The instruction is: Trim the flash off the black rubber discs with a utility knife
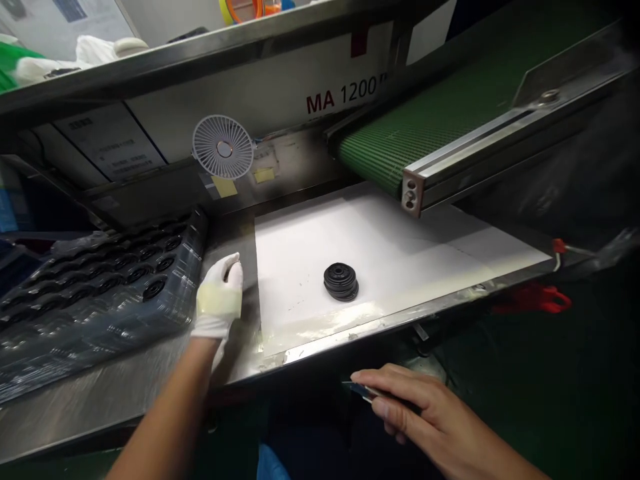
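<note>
My left hand [220, 297], in a white glove with a yellowish band, is over the metal bench beside the clear plastic tray. Its fingers are curled together with thumb and fingertips meeting; a small dark patch shows between them, and I cannot tell whether it is a part or a gap. In front of the bench edge, my bare right hand [413, 410] grips a slim craft knife [367, 393], its thin blade pointing left. Between the hands, on a white sheet [300, 267], sits a short stack of black ribbed round parts [341, 281], slightly askew.
Clear plastic trays [170, 293] holding several black round parts stand at left. A small white fan [223, 147] faces me from the back. A green conveyor belt [390, 147] with a metal side rail [470, 160] overhangs the sheet at right. Something red [535, 299] hangs below the bench edge.
</note>
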Action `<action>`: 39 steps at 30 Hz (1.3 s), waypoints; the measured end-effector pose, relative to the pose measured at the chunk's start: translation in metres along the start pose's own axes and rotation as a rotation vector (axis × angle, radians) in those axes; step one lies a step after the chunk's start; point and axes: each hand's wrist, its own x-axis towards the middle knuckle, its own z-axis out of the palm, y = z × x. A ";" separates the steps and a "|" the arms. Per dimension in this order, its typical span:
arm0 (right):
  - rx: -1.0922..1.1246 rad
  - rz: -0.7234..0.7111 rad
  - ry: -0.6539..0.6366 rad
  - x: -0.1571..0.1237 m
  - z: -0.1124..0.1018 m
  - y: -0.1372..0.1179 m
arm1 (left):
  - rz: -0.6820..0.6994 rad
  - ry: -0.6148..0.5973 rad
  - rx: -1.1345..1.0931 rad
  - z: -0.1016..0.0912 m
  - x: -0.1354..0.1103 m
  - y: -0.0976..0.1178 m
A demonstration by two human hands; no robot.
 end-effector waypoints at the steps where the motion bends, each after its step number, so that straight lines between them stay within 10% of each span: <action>1: -0.007 -0.008 0.016 -0.001 0.000 -0.001 | 0.045 -0.035 0.093 0.004 0.014 -0.007; 7: -0.089 -0.071 0.157 -0.008 -0.005 -0.006 | 0.189 -0.332 0.406 0.025 0.034 -0.012; 16: -0.094 -0.078 0.189 0.005 -0.007 -0.005 | 0.371 -0.669 0.337 0.108 -0.013 0.082; 23: -0.017 -0.054 0.220 0.009 0.000 0.004 | 0.312 -0.554 0.187 0.110 -0.025 0.096; 26: -0.054 -0.108 0.215 0.015 0.008 0.003 | 0.117 -0.463 -0.113 0.078 -0.047 0.091; 30: -0.240 -0.138 0.218 0.023 0.022 -0.010 | -0.556 -0.433 -1.116 0.041 -0.097 0.069; 33: -0.430 -0.111 0.189 0.028 0.035 -0.018 | -0.901 -0.224 -1.428 0.032 -0.129 0.055; 39: -0.706 -0.115 0.199 0.039 0.055 -0.013 | -0.961 0.055 -1.517 0.037 -0.147 0.057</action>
